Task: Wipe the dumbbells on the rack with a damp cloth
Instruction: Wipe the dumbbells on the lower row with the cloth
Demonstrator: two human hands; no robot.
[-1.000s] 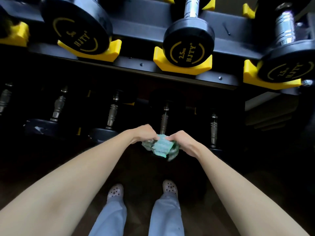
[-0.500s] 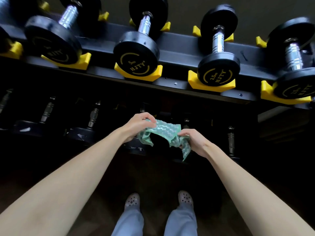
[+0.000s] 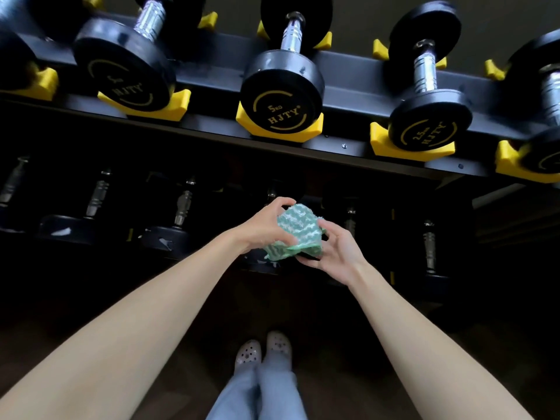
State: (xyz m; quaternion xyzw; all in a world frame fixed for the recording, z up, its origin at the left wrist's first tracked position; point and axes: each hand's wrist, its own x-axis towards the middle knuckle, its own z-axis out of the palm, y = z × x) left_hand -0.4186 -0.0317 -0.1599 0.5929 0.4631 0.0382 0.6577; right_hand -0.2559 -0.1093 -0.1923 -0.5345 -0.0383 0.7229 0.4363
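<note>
My left hand (image 3: pixel 262 227) curls over the bunched green cloth (image 3: pixel 298 227), and my right hand (image 3: pixel 339 253) grips it from beneath. It sits between my fingers (image 3: pixel 280 205), apart from the dumbbells (image 3: pixel 280 98) beyond them.

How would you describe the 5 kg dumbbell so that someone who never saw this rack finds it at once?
Look at the top shelf of the dark rack, where dumbbells sit in yellow cradles. The 5 kg dumbbell is mid-row, straight above the green cloth. Its black end reads 5KG HJTY in yellow; the neighbour on its right reads 2.5.
</note>
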